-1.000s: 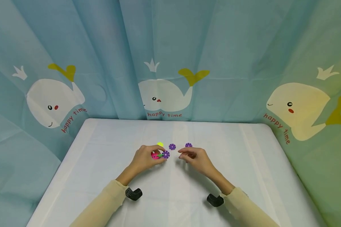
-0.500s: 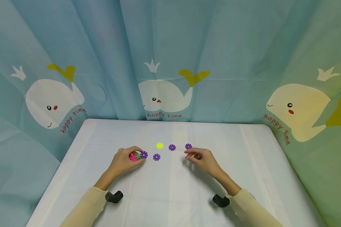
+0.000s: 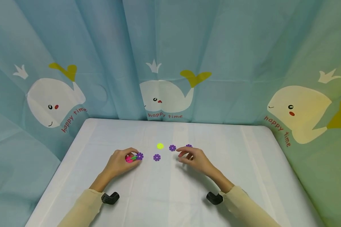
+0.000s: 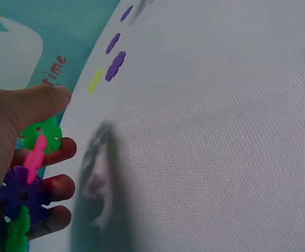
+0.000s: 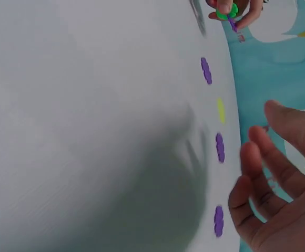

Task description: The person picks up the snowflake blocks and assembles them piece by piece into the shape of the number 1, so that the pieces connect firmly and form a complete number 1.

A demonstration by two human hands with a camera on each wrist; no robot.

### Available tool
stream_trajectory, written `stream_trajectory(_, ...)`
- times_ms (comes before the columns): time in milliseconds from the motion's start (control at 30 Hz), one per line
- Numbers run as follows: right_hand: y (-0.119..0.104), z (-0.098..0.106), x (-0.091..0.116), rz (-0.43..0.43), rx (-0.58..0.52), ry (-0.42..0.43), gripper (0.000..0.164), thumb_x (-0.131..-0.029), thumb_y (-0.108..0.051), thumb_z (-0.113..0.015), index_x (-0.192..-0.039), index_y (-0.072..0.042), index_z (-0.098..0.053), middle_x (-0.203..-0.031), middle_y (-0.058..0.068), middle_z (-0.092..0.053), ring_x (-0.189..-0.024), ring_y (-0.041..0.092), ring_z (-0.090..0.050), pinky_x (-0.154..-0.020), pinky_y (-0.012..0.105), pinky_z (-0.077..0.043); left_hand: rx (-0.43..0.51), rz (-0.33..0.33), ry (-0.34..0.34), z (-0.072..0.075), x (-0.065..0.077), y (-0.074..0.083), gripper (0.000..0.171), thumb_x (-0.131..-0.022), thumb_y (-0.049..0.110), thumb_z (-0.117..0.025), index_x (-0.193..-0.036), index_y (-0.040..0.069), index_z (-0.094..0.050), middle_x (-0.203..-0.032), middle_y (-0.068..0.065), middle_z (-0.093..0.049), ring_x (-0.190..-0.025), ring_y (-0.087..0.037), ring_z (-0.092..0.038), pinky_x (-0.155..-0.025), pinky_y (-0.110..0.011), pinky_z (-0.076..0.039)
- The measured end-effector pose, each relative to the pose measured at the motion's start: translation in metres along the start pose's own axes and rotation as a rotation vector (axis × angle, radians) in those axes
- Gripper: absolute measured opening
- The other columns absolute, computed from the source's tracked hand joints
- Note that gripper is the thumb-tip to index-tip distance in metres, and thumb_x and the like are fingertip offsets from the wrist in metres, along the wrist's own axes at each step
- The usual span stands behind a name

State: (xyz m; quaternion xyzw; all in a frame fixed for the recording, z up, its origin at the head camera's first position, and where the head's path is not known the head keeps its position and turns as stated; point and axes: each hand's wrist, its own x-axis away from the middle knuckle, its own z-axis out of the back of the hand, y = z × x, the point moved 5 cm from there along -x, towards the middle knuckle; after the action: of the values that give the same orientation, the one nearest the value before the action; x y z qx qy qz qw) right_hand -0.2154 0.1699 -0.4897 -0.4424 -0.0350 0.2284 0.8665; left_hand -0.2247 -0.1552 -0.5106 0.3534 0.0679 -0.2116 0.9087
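My left hand (image 3: 117, 162) grips a chain of joined snowflake discs at the left of the group. In the left wrist view, a green disc (image 4: 50, 135), a pink disc (image 4: 35, 157) and a purple disc (image 4: 23, 195) slot together edge to face, with another green disc below; the palm hides part of the chain. My right hand (image 3: 195, 159) hovers above the table, fingers loosely bent and holding nothing. Nearest to its fingertips lies a loose purple disc (image 3: 172, 148). A second purple disc (image 3: 157, 157) lies between the hands, and a third (image 3: 188, 145) is partly behind the right hand.
A yellow disc (image 3: 160, 146) lies flat behind the purple ones. The white-covered table (image 3: 170, 195) runs back to a blue curtain (image 3: 233, 47) printed with whales, which also hangs at both sides.
My left hand has moved left with the disc chain, and a purple disc now shows on the table where that hand was. My right hand has shifted slightly right, then back left.
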Motion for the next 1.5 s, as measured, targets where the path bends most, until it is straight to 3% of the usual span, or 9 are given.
stream_trajectory(300, -0.012, -0.04, -0.03, -0.002, -0.019, -0.145, 0.049, -0.089, -0.011, -0.08, -0.135, -0.005, -0.064, -0.113, 0.015, -0.072, -0.074, 0.017, -0.063, -0.068, 0.027, -0.051, -0.036, 0.015, -0.05, -0.002, 0.001, -0.001, 0.029, -0.083, 0.027, -0.086, -0.108, 0.017, -0.074, -0.083, 0.006, -0.071, -0.07, -0.007, -0.058, -0.062, -0.028, -0.047)
stream_trajectory(500, -0.012, -0.06, -0.046, 0.004, 0.052, -0.156, 0.049, -0.088, -0.009, -0.081, -0.134, -0.004, -0.064, -0.111, 0.013, -0.072, -0.067, 0.01, -0.056, -0.067, 0.026, -0.048, -0.068, 0.005, -0.049, -0.001, 0.001, 0.001, 0.029, -0.083, 0.028, -0.086, -0.108, 0.017, -0.075, -0.082, 0.005, -0.071, -0.069, -0.007, -0.057, -0.062, -0.028, -0.047)
stream_trajectory(633, -0.014, -0.068, -0.052, 0.031, 0.131, -0.148, 0.048, -0.087, -0.01, -0.082, -0.132, -0.004, -0.066, -0.106, 0.012, -0.071, -0.067, 0.012, -0.053, -0.07, 0.03, -0.046, -0.078, 0.019, -0.057, -0.002, 0.0, 0.002, 0.029, -0.082, 0.027, -0.087, -0.107, 0.018, -0.075, -0.082, 0.005, -0.07, -0.069, -0.007, -0.056, -0.062, -0.03, -0.047)
stream_trajectory(833, -0.016, -0.077, -0.059, -0.018, 0.261, -0.162, 0.043, -0.087, -0.018, -0.083, -0.127, -0.013, -0.07, -0.102, 0.004, -0.067, -0.086, 0.017, -0.058, -0.075, 0.034, -0.047, -0.117, 0.007, -0.054, -0.003, 0.0, 0.002, 0.029, -0.082, 0.029, -0.088, -0.107, 0.021, -0.075, -0.082, 0.005, -0.071, -0.068, -0.007, -0.056, -0.059, -0.03, -0.046)
stream_trajectory(1000, -0.016, -0.08, -0.058, -0.072, 0.344, -0.183, 0.036, -0.089, -0.023, -0.082, -0.124, -0.02, -0.073, -0.102, 0.001, -0.062, -0.088, 0.015, -0.058, -0.069, 0.031, -0.047, -0.142, -0.015, -0.03, -0.004, -0.003, 0.004, 0.032, -0.079, 0.031, -0.09, -0.107, 0.023, -0.077, -0.082, 0.005, -0.072, -0.068, -0.008, -0.058, -0.056, -0.03, -0.045)
stream_trajectory(1200, -0.016, -0.08, -0.058, -0.06, 0.351, -0.157, 0.027, -0.088, -0.022, -0.082, -0.114, -0.019, -0.075, -0.102, 0.001, -0.062, -0.09, 0.016, -0.06, -0.07, 0.032, -0.049, -0.135, -0.018, -0.025, -0.003, -0.007, 0.007, 0.033, -0.078, 0.032, -0.09, -0.108, 0.023, -0.077, -0.083, 0.004, -0.072, -0.07, -0.01, -0.059, -0.059, -0.032, -0.047)
stream_trajectory(1500, -0.016, -0.081, -0.055, -0.028, 0.332, -0.151, 0.023, -0.09, -0.019, -0.08, -0.112, -0.019, -0.074, -0.101, -0.001, -0.066, -0.089, 0.014, -0.061, -0.076, 0.033, -0.051, -0.117, -0.025, -0.051, -0.006, -0.008, 0.013, 0.031, -0.08, 0.031, -0.088, -0.108, 0.023, -0.077, -0.084, 0.004, -0.073, -0.073, -0.01, -0.061, -0.061, -0.033, -0.049)
